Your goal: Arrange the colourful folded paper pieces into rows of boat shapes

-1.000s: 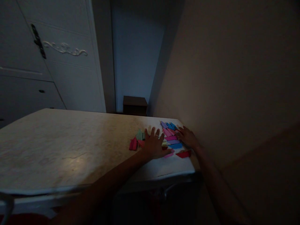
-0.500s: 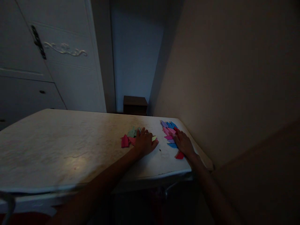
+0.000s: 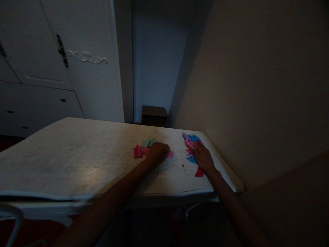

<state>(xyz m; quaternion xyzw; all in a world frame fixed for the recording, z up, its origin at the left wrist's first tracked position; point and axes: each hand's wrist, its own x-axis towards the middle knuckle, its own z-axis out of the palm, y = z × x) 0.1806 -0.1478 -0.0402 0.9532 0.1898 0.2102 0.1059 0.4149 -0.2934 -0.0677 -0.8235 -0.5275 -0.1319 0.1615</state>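
Note:
My left hand [image 3: 158, 153] is over a loose group of small folded paper pieces, its fingers curled closed around what looks like a pale yellow piece, mostly hidden. Close by lie a magenta piece [image 3: 138, 151], green pieces [image 3: 149, 141] and a pink one [image 3: 170, 155]. Flat on the table's right side rests my right hand [image 3: 204, 157], fingers stretched over an overlapping row of paper pieces. Blue pieces [image 3: 194, 138] and a pink piece [image 3: 189, 143] show around its fingertips. A blue piece [image 3: 191, 160] sticks out beside it, and a red piece [image 3: 199, 172] lies below.
The pale table [image 3: 84, 154] has a worn, stained top. A beige wall [image 3: 257, 85] runs along its right edge. White cabinets [image 3: 95, 92] stand behind at left, with a small brown box-like unit [image 3: 154, 111] beyond the far edge. The room is dim.
The view has shifted left, so things appear farther right. My left hand's fingers have curled in, and the pale yellow piece is now nearly hidden. My right hand stays on the row.

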